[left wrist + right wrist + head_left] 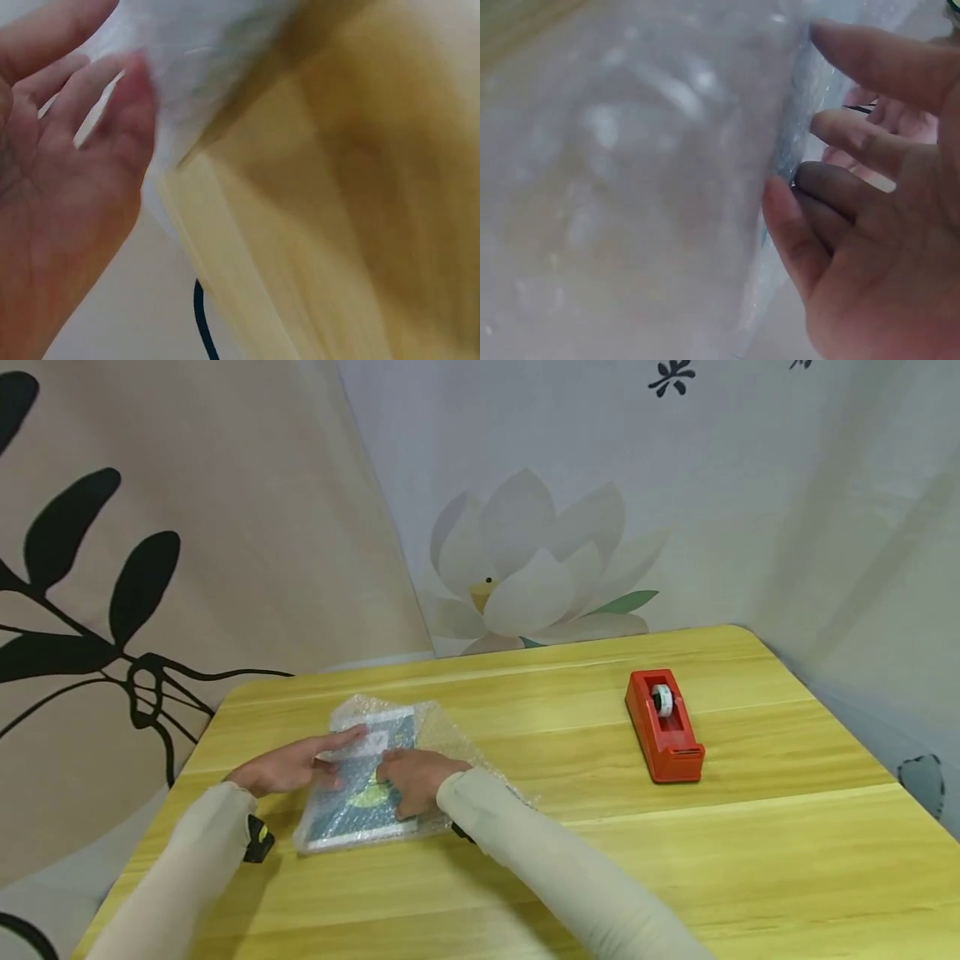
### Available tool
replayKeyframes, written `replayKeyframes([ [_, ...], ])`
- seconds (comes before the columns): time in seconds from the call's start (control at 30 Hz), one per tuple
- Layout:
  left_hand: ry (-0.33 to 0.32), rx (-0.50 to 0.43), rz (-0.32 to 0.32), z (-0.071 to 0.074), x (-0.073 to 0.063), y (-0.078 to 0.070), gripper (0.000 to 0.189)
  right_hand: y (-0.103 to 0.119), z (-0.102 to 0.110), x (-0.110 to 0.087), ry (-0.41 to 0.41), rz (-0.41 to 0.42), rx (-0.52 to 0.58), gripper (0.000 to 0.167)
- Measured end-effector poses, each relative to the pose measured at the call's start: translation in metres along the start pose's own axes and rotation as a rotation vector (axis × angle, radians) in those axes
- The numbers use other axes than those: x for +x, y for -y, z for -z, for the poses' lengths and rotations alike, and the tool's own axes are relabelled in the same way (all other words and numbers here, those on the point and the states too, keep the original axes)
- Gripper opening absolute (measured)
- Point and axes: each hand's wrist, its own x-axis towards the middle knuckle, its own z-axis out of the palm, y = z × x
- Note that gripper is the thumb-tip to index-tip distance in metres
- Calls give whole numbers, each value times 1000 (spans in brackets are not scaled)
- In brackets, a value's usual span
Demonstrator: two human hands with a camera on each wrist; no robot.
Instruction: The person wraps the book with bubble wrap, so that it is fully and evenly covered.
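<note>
A flat blue rectangular item [322, 817] with white borders and a yellow-green print lies on the table inside clear bubble wrap [457, 739]. My left hand [288, 766] rests at the wrapped item's left side, fingers extended over its top; in the left wrist view the same hand [67, 142] has loosely bent fingers against the wrap. Reaching in from the right, my right hand [422, 777] touches the wrap over the item's middle. In the right wrist view, the fingertips [780, 196] meet a fold of the wrap, and the fingers are slightly bent.
A red tape dispenser [666, 727] with a roll of tape stands on the right part of the wooden table [750, 843]. Behind the table hangs a printed curtain [540, 560]. A black cable [201, 315] hangs past the table edge in the left wrist view.
</note>
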Motion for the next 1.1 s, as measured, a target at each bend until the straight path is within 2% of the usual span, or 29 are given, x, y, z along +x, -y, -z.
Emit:
replayKeyframes([
  [0.13,-87,136,-49,-11,1,4,78,-3,4,-1,33,33,46,61],
  [0.23,-130,239,-78,-16,3,5,74,-9,8,-3,70,37,123,63],
  [0.33,-157,304,-85,-19,3,6,72,-17,12,-6,87,43,220,64],
  [0.47,-171,307,-100,-20,2,7,71,-28,20,-10,74,68,275,64],
  [0.6,-180,303,-114,-21,1,9,71,-44,30,-17,37,100,262,63],
  [0.73,-193,313,-132,-20,0,12,70,-63,34,-29,-14,117,296,61],
  [0.97,-211,324,-204,-19,1,19,69,-98,28,-55,-124,51,461,58],
  [1.1,-203,314,-204,-19,4,18,67,-115,17,-74,-156,12,559,56],
])
